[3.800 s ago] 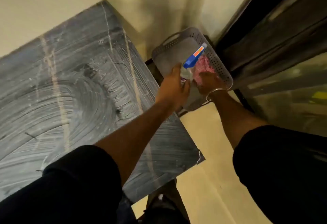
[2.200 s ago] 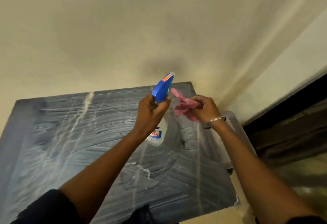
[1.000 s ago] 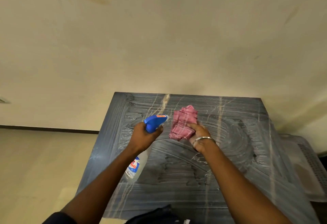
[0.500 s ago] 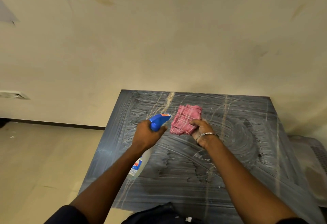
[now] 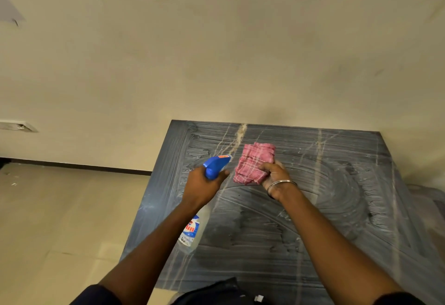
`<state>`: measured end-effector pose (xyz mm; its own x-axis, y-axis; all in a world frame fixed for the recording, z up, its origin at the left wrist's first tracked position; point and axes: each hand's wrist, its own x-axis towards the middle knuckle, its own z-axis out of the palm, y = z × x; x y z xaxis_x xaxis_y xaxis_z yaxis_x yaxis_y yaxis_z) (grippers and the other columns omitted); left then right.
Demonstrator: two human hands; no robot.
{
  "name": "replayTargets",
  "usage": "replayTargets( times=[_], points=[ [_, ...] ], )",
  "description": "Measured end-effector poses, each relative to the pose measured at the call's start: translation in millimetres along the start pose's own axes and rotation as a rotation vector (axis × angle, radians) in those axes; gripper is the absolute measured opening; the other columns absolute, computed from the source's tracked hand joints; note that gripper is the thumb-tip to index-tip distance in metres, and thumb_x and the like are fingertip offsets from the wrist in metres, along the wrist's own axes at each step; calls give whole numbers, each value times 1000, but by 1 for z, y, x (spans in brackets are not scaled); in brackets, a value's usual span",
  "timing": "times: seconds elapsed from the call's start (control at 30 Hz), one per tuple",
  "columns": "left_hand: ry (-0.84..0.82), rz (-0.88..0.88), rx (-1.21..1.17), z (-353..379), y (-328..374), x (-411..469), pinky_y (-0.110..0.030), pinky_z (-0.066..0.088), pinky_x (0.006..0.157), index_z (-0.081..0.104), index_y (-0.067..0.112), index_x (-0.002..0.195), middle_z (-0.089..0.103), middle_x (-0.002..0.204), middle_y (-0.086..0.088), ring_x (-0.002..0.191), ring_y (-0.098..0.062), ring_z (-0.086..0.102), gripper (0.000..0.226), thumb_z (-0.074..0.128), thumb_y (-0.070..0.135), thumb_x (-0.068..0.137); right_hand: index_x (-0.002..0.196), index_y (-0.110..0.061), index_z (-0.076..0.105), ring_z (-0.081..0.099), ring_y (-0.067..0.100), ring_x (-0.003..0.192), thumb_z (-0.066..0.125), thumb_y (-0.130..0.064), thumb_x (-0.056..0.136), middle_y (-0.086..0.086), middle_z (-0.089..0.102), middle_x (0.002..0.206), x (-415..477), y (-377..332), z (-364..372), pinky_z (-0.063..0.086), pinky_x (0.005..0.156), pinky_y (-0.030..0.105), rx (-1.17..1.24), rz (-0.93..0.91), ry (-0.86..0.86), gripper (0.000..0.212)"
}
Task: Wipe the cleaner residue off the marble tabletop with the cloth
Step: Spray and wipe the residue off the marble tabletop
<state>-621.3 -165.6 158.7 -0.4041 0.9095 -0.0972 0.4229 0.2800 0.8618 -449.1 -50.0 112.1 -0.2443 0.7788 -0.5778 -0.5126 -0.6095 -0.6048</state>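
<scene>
The dark grey marble tabletop [image 5: 337,208] is smeared all over with whitish swirls of cleaner residue. My right hand [image 5: 274,176] grips a folded pink checked cloth [image 5: 254,161] above the table's far middle, the cloth facing the spray nozzle. My left hand [image 5: 204,184] grips the blue trigger head of a clear spray bottle [image 5: 192,230], nozzle pointing at the cloth, the bottle body hanging below my wrist over the table's left part.
A cream wall [image 5: 216,52] runs right behind the table's far edge. Tiled floor [image 5: 60,220] lies to the left. A grey plastic basket [image 5: 431,196] sits low beyond the table's right edge, only partly seen.
Both hands came out of the basket with the bottle and cloth and moved over the table. In the last second they have stayed nearly still, the nozzle aimed at the cloth.
</scene>
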Motion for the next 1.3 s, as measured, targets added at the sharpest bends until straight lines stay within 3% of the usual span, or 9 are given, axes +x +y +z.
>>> replayTargets(
  times=[0.27, 0.33, 0.43, 0.6, 0.8, 0.93, 1.07, 1.2, 1.3],
  points=[
    [-6, -64, -95, -42, -40, 53, -19, 41, 50, 56, 24, 66, 51, 51, 7, 44, -3, 47, 28, 70, 36, 86, 109, -10, 62, 64, 17, 64, 48, 9, 87, 4, 65, 83, 50, 36, 60, 57, 57, 30, -244, -145, 246, 32],
    [-1, -83, -106, -51, -55, 69, -21, 44, 53, 56, 24, 68, 53, 52, 7, 46, -3, 49, 26, 69, 36, 87, 113, -14, 63, 66, 16, 65, 52, 4, 88, 3, 67, 84, 75, 44, 78, 59, 64, 32, -397, -238, 302, 33],
    [-16, -109, -130, -60, -71, 92, -15, 42, 51, 55, 24, 69, 51, 53, 7, 45, -1, 48, 25, 69, 34, 88, 110, -9, 68, 68, 32, 88, 58, -9, 86, 13, 70, 95, 115, 52, 109, 56, 80, 41, -864, -367, 401, 26],
    [6, -151, -135, -72, -91, 135, -13, 40, 49, 54, 25, 69, 50, 53, 8, 45, -2, 47, 28, 68, 40, 87, 133, -7, 53, 52, 31, 118, 62, -23, 88, 17, 54, 131, 168, 74, 165, 43, 100, 38, -1371, -490, 187, 48],
    [32, -203, -165, -81, -109, 171, -9, 37, 51, 57, 24, 78, 52, 56, 10, 47, -2, 50, 20, 69, 36, 88, 138, -12, 48, 39, 34, 134, 56, -33, 86, 15, 44, 145, 203, 94, 182, 38, 107, 48, -1838, -624, 10, 57],
    [62, -216, -158, -90, -115, 182, -8, 38, 50, 51, 29, 70, 51, 55, 9, 48, -2, 50, 25, 67, 40, 87, 153, -19, 19, 8, 36, 147, 48, -55, 87, 16, 11, 160, 218, 118, 179, 17, 118, 53, -2123, -426, -95, 80],
    [80, -267, -164, -99, -127, 191, -19, 45, 57, 51, 31, 70, 55, 59, 7, 54, -7, 53, 25, 67, 39, 88, 154, -17, 4, -6, 38, 147, 25, -54, 87, 17, -3, 161, 228, 140, 183, 0, 119, 52, -2165, -484, -75, 79],
    [100, -321, -153, -106, -141, 199, -25, 46, 58, 55, 28, 71, 58, 59, 4, 55, -12, 56, 27, 66, 47, 85, 153, -14, 18, 5, 39, 147, 28, -47, 86, 18, 11, 160, 242, 158, 209, 1, 118, 54, -2090, -547, -121, 76],
    [112, -327, -148, -112, -146, 202, -23, 42, 57, 56, 24, 73, 58, 59, 3, 54, -12, 56, 28, 65, 48, 85, 145, -7, 38, 32, 43, 139, 43, -39, 79, 22, 36, 150, 245, 172, 226, 22, 111, 59, -2089, -667, -167, 73]
  ],
)
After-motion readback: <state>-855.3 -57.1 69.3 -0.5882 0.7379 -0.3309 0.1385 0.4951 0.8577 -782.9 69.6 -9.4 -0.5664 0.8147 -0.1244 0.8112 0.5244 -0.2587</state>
